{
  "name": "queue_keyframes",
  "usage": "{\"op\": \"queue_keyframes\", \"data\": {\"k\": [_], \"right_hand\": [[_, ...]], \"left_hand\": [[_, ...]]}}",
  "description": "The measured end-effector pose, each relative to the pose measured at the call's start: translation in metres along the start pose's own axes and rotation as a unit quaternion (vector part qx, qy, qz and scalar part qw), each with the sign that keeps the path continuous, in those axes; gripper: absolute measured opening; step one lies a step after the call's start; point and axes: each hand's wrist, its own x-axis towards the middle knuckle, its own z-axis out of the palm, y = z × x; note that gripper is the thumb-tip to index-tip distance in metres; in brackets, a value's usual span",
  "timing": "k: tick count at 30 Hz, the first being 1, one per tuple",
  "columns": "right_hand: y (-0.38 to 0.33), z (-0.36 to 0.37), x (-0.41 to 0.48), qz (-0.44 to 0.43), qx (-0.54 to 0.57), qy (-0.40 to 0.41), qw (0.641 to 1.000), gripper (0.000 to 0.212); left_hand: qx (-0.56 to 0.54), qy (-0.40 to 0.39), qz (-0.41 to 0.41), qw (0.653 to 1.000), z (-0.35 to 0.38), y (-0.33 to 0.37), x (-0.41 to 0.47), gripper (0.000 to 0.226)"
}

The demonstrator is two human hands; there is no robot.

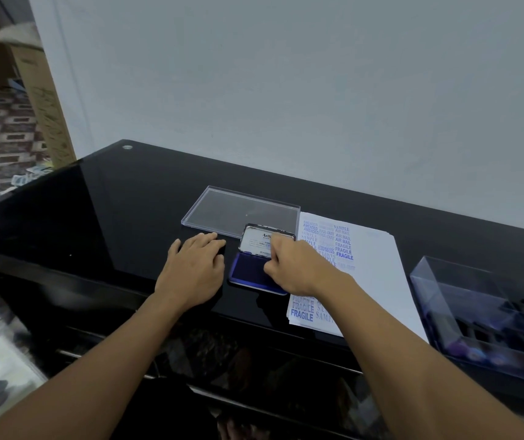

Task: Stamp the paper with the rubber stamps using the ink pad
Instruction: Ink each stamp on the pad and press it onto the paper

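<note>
An open ink pad [248, 274] with a dark blue pad and its raised lid [256, 241] lies on the black glass table [95, 217]. My right hand [289, 265] hovers over the pad's right side. Its fingers are curled and pinch a small thing pressed at the pad, apparently a rubber stamp, which the hand hides. My left hand [194, 268] rests flat on the table just left of the pad. White paper [375, 274], carrying several blue prints such as FRAGILE and AIR MAIL, lies to the right of the pad.
A clear plastic box [476, 312] holding several dark stamps stands at the right edge. Its clear lid [241, 208] lies flat behind the ink pad. A wall runs along the table's far side. Cardboard boxes [41, 100] stand on the floor at left.
</note>
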Motion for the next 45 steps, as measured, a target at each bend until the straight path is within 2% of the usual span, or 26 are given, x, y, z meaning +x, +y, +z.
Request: {"op": "queue_keyframes", "data": {"k": [6,15,21,29,33,39,45], "right_hand": [[0.011,0.000,-0.009,-0.001,0.045,0.013,0.999,0.010],[-0.007,-0.003,0.001,0.001,-0.035,-0.001,0.999,0.010],[-0.007,-0.008,-0.006,0.013,-0.005,-0.011,1.000,0.012],[0.007,-0.018,-0.004,-0.008,0.043,-0.062,0.997,0.010],[0.027,-0.040,-0.005,-0.010,0.093,-0.019,0.995,0.011],[0.069,-0.086,-0.024,0.040,0.055,0.020,0.998,0.036],[0.097,-0.102,-0.032,0.089,0.035,0.055,0.994,0.024]], "left_hand": [[-0.022,0.002,-0.009,1.000,-0.001,0.001,0.003,0.044],[-0.043,-0.011,-0.028,0.999,-0.009,0.007,0.008,0.041],[-0.110,0.014,-0.043,0.993,-0.028,0.021,0.015,0.039],[-0.163,0.045,0.010,0.986,-0.038,0.054,0.023,0.036],[-0.198,0.033,0.018,0.979,-0.042,0.069,0.030,0.037],[-0.191,0.005,0.037,0.981,-0.044,0.108,0.048,0.038],[-0.133,-0.019,0.098,0.986,-0.036,0.146,0.061,0.037]]}}
